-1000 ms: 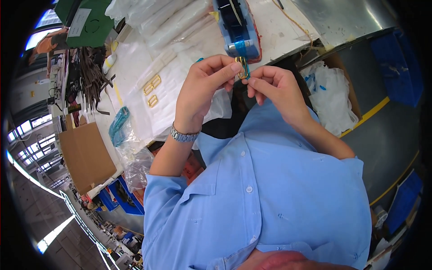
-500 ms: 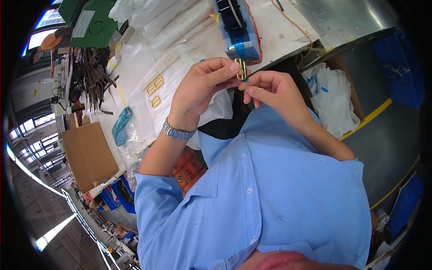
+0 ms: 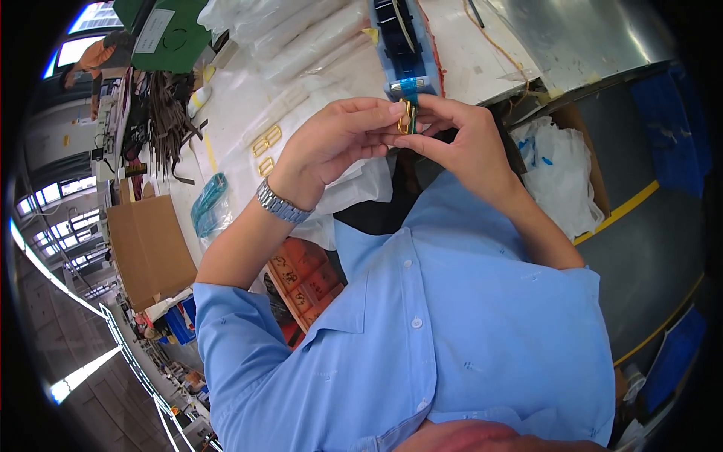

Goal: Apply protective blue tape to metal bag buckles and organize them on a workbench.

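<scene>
My left hand point(image 3: 320, 139) pinches a small gold metal buckle point(image 3: 404, 120) between thumb and fingers, just below the mouth of a blue tape dispenser point(image 3: 431, 64). A strip of blue tape point(image 3: 410, 86) runs from the dispenser down to the buckle, and a blue-green bit shows along the buckle's right side. My right hand point(image 3: 478, 147) closes on that side, index finger near the upper end and thumb near the lower. Its other fingertips are partly hidden. More gold buckles point(image 3: 266, 141) lie on white sheeting to the left, with a single gold buckle point(image 3: 265, 166) closer to me.
Clear plastic bags point(image 3: 282, 34) lie at the back. Brown straps point(image 3: 167, 113) and a blue-green packet point(image 3: 208, 203) are at left, near a cardboard flap point(image 3: 151, 245). An orange-red bin point(image 3: 309, 279) sits below my left arm. A box with white plastic point(image 3: 561, 177) stands right.
My right hand has moved up and closed around the buckle's right side. The buckle has turned slightly. My left forearm has shifted left, showing more of the orange-red bin.
</scene>
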Demonstrator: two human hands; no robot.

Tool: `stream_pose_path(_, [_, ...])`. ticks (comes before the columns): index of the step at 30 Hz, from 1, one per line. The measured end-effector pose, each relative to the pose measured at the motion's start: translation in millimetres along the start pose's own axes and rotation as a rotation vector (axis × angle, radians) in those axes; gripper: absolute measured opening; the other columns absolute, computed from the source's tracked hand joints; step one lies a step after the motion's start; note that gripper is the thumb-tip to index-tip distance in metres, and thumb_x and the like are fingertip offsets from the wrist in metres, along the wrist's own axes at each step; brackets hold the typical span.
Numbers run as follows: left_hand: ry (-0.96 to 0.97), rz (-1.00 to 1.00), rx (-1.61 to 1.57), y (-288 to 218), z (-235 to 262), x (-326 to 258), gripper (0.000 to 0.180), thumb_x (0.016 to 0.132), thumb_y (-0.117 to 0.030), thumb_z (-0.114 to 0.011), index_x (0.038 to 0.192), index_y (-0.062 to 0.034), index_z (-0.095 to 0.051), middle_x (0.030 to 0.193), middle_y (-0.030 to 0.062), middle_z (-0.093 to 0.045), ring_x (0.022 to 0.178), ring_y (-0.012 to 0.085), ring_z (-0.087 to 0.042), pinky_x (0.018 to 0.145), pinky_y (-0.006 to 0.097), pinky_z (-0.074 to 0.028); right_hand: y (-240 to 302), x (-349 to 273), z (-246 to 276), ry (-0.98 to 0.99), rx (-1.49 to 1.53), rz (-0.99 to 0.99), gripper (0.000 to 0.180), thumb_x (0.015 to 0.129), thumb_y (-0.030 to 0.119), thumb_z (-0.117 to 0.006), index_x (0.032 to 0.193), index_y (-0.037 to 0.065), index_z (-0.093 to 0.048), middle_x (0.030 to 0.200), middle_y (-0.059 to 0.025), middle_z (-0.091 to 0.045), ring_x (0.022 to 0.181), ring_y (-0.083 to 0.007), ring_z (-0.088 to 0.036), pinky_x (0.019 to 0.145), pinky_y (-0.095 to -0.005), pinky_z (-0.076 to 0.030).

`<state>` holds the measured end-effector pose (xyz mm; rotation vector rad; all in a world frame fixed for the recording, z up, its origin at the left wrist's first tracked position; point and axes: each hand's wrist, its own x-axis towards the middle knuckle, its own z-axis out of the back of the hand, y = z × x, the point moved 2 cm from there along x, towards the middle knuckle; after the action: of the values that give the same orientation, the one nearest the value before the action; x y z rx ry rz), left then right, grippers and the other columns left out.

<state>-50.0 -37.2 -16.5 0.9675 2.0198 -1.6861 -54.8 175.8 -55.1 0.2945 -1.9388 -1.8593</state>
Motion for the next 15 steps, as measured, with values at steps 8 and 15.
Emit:
stream_pose_path(8, [-0.053, 0.057, 0.052, -10.1, -7.3, -1.0, 0.026, 0.102, -0.033, -0.076, 0.105, -0.0074, -0.078, 0.096, 0.0003, -0.076, 0.088, 0.0075, -0.07, 0.078, 0.024, -0.053, -5.1, 0.5, -4.1, -0.037, 0.132, -0.054, 0.04, 0.091, 0.011, -0.084, 0.127, -0.001, -0.075, 0.091, -0.0021, -0.078, 0.082, -0.005, -0.069, 0.075, -0.0216, -0.055])
stream_pose_path(15, [-0.143, -0.398, 0.175, 8.1, -23.5, -11.9, 0.024, 0.105, -0.023, -0.07, 0.112, 0.0, -0.075, 0.098, 0.0057, -0.077, 0.086, 0.0114, -0.072, 0.08, 0.025, -0.057, -1.3, 2.6, -6.3, -0.026, 0.366, -0.105, 0.034, 0.096, 0.012, -0.081, 0.125, -0.005, -0.075, 0.102, -0.0067, -0.08, 0.089, -0.0075, -0.072, 0.084, -0.0233, -0.058])
